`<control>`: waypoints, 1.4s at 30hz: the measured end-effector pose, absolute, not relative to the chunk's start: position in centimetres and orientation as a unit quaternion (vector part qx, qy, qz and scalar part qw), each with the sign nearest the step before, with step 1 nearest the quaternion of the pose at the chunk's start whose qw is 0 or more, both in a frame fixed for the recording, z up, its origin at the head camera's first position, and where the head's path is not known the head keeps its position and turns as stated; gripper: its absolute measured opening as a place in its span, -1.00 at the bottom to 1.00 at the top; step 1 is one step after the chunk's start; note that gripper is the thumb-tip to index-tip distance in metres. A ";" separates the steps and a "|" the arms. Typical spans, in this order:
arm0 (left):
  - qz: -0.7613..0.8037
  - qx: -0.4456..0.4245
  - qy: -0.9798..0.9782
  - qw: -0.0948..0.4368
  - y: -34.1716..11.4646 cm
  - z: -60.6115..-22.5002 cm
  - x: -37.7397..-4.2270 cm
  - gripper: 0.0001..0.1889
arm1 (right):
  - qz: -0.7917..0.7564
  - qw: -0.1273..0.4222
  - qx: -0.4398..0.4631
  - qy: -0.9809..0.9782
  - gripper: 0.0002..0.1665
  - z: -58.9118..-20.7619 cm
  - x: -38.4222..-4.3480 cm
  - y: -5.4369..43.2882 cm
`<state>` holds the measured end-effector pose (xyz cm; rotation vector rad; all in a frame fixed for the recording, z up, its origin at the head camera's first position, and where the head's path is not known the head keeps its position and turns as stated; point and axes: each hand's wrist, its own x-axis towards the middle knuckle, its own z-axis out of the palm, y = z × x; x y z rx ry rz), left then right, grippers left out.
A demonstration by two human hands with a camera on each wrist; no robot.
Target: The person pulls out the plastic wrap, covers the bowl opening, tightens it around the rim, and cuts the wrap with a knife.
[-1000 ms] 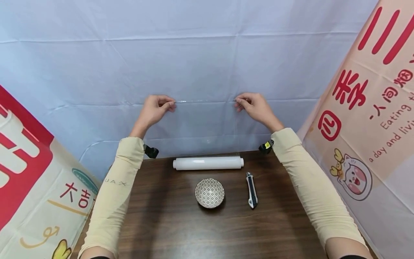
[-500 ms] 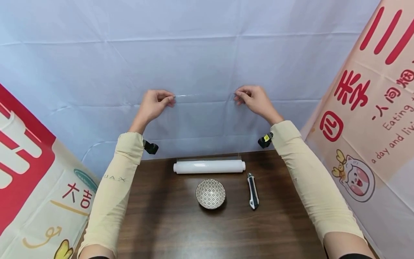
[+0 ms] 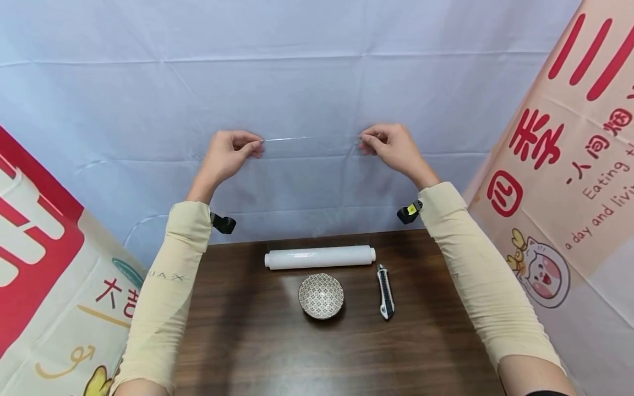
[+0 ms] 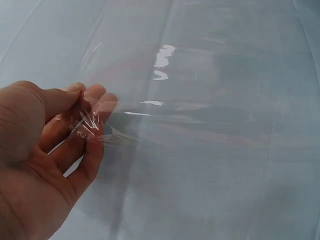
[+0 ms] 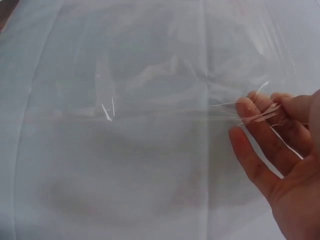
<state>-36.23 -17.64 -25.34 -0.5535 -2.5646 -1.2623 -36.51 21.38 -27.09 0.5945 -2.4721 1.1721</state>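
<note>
And there's the pale yellow left sleeve [image 3: 158, 308], grey lettering [image 3: 169, 276] across it, black camera [image 3: 224, 224] at its folded cuff [image 3: 190, 225]! Opposite that sleeve, a matching right sleeve [image 3: 482, 280], plus another black gadget [image 3: 408, 214] sporting a yellow patch [image 3: 411, 209].

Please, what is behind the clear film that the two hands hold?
Through the clear film, held between the left hand and the right hand, a pale, creased cloth shows. In the left wrist view, bright glare spots hide small patches of the cloth.

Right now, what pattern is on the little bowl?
The bowl has a dark lattice pattern over cream, best in the head view.
</note>
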 end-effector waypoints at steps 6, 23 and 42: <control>-0.421 -0.181 -0.883 0.100 -17.1 -25.2 -36.4 -0.74 | 0.413 0.168 0.206 -0.871 -0.70 -27.4 -36.6 21.5; -0.420 -0.187 -0.880 0.118 -17.0 -26.1 -35.1 -0.74 | 0.391 0.189 0.215 -0.875 -0.71 -28.0 -35.6 21.6; -0.408 -0.219 -0.875 0.143 -17.0 -29.0 -28.6 -0.81 | 0.382 0.219 0.237 -0.866 -0.76 -31.1 -28.5 23.1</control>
